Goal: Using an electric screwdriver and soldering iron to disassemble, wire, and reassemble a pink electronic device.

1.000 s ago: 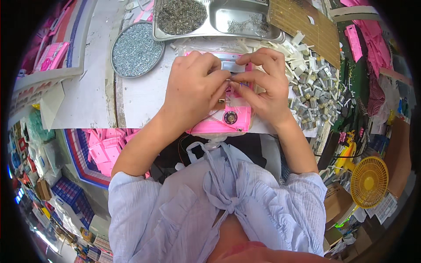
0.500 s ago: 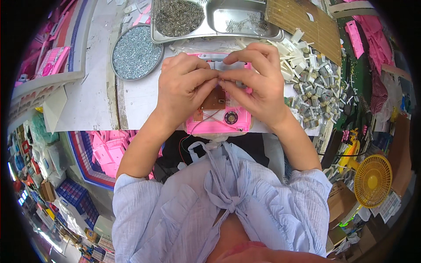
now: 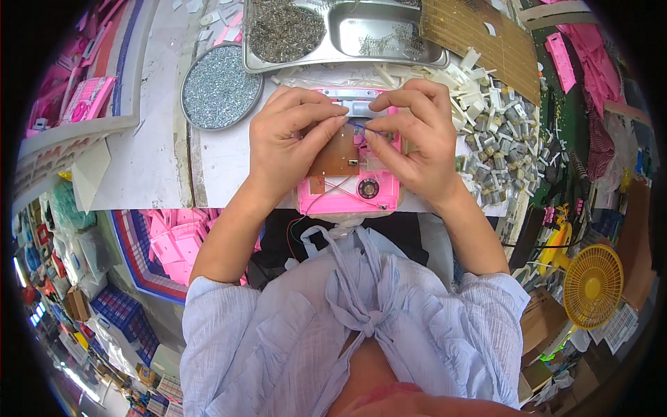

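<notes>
A pink plastic casing [image 3: 347, 203] lies at the table's near edge, with a brown circuit board [image 3: 335, 158], thin red wires and a small round black part [image 3: 367, 187] in it. Above its upper half, a thin dark blue wire [image 3: 357, 126] spans the gap between my two hands. My left hand [image 3: 290, 135] pinches the wire's left end between thumb and forefinger. On the other side, my right hand [image 3: 417, 132] pinches it with thumb and forefinger, its other fingers curled. Both hands partly cover the casing's sides.
A round dish of small silver screws [image 3: 222, 87] stands at the left. Behind is a metal tray [image 3: 340, 61] with springs and small metal parts. White plastic pieces and small motors [image 3: 497, 146] pile up at the right. A basket of pink parts [image 3: 132, 260] sits below the table's left edge.
My fingertips have drawn slightly apart, and the blue wire now shows between them. The casing and dish appear shifted slightly right in the picture.
</notes>
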`<action>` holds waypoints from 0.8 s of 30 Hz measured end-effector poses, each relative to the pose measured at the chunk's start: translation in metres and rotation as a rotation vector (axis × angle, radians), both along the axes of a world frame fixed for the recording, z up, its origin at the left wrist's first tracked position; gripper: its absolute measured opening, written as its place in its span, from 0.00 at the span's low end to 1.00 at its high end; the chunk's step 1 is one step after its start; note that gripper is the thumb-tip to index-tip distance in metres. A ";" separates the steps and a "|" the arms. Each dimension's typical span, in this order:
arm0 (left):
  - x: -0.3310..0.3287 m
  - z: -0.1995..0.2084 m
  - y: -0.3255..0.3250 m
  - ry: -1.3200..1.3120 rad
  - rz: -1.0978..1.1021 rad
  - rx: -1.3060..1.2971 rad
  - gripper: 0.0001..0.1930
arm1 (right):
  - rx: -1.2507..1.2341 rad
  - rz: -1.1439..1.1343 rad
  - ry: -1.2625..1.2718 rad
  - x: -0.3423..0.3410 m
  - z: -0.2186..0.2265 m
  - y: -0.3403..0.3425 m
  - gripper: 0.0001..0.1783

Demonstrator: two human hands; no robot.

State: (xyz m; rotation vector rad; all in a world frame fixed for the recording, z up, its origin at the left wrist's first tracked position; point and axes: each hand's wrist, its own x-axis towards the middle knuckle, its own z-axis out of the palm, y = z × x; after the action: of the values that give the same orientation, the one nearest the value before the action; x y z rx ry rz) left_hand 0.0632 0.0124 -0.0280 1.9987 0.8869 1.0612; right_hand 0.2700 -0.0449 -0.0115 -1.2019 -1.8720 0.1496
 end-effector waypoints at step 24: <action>-0.001 -0.009 -0.002 0.063 -0.036 0.101 0.06 | 0.044 -0.005 0.021 -0.010 0.002 0.007 0.15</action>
State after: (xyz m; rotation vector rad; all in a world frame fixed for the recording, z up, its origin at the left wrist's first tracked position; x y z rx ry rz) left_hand 0.0626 0.0105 -0.0369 2.1338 0.8415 1.0471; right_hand 0.2598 -0.0383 -0.0099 -1.1705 -1.8452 0.1177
